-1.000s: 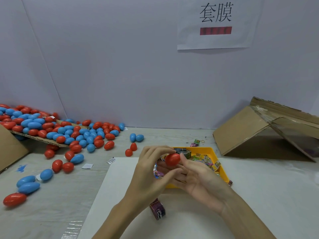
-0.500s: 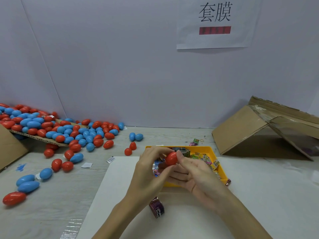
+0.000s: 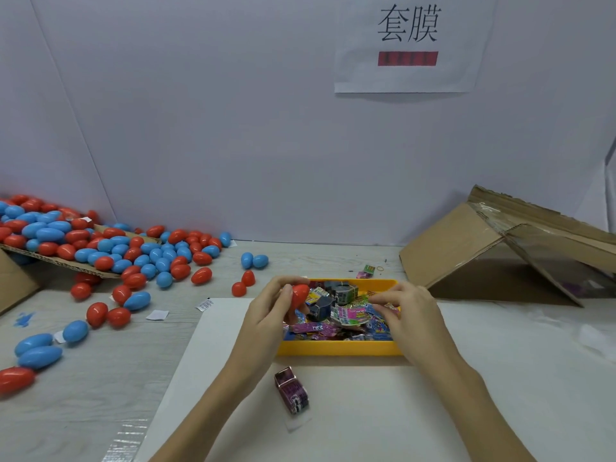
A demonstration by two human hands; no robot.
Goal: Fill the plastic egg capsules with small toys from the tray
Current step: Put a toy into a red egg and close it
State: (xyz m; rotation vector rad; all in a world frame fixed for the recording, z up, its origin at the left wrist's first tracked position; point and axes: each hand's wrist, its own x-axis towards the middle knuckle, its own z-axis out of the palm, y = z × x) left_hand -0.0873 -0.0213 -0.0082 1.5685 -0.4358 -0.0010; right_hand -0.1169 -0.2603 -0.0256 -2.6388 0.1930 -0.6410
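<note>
Over the tray's left end, left hand (image 3: 266,315): fingers and thumb curl round a red egg capsule (image 3: 299,296), holding it above the tray's left edge.
Over the tray's right side, right hand (image 3: 411,315): fingers bent down among the toy packets; the fingertips (image 3: 378,300) touch or pinch the wrappers, but I cannot tell whether one is actually gripped.
Tray (image 3: 340,348): yellow plastic, shallow, sitting on a white sheet (image 3: 366,411); it is between the two hands.
Tray contents: small toys in bright printed packets (image 3: 350,313), pink, green and blue, with a few grey toy pieces (image 3: 343,291) toward the back.
Near the tray's front: one small purple packaged toy (image 3: 292,390) lies alone on the white sheet, close to the left forearm.
Left of the sheet: loose red and blue egg capsules (image 3: 100,258) scattered across the tabletop and heaped on a cardboard flap (image 3: 60,263).
Right rear: a tipped cardboard box (image 3: 493,248), open side down toward the table.
Back wall: a paper sign (image 3: 408,45) with two printed characters and a red bar.
</note>
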